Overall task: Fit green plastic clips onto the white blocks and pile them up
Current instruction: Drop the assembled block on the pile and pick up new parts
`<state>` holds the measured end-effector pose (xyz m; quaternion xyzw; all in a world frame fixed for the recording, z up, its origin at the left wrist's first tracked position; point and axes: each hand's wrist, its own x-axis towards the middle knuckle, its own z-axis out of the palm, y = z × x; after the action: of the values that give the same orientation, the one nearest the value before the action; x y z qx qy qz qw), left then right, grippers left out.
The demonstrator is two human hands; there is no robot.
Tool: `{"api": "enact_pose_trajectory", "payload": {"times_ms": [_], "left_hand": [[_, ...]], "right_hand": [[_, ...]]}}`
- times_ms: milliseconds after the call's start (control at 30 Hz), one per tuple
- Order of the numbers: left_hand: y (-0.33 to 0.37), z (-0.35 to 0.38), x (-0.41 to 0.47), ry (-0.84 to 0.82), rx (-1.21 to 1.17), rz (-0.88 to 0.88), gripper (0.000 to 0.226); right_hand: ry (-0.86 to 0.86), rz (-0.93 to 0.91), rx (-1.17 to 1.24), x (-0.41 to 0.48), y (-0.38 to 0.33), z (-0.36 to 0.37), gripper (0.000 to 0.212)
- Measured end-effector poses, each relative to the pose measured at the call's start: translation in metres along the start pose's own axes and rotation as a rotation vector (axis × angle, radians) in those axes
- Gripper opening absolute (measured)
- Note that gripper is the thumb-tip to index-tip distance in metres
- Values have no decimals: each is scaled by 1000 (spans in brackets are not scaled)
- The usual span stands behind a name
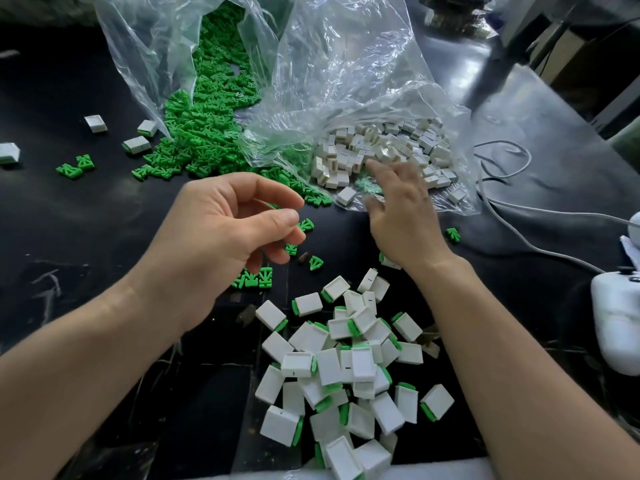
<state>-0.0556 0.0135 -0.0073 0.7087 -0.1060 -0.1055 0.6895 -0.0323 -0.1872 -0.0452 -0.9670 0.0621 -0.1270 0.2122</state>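
Note:
A heap of green plastic clips (204,133) spills from a clear bag onto the black table. Plain white blocks (377,150) lie inside a second clear bag (346,81) to the right. A pile of white blocks with green clips fitted (346,362) lies near the front edge. My left hand (221,233) hovers over several loose clips (256,277), fingers curled and apart, nothing visibly held. My right hand (401,209) reaches to the mouth of the block bag, fingers spread, touching the plastic beside the blocks.
A few stray white blocks (136,144) and clips (74,166) lie at the left. Grey cables (512,206) run along the right side. A white device (616,317) sits at the right edge. Dark equipment stands at the back right.

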Motion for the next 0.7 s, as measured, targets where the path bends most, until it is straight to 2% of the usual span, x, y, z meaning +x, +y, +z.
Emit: {"api": "enact_pose_trajectory", "payload": {"times_ms": [133,533,600,700], "left_hand": [[0,-1,1,6,-9,4,14],[-4,-1,4,95,-14,-24,17],[-5,0,5,106,-18,-37,20],[-5,0,5,54,17,-18,32]], "right_hand": [[-124,-87,-36,1,0,7,47],[-40,-152,-40,-6,-10,-3,11],[-29,-129,129,-10,-19,-7,7],[-95,-74,611,-20,-42,-17,16]]}}
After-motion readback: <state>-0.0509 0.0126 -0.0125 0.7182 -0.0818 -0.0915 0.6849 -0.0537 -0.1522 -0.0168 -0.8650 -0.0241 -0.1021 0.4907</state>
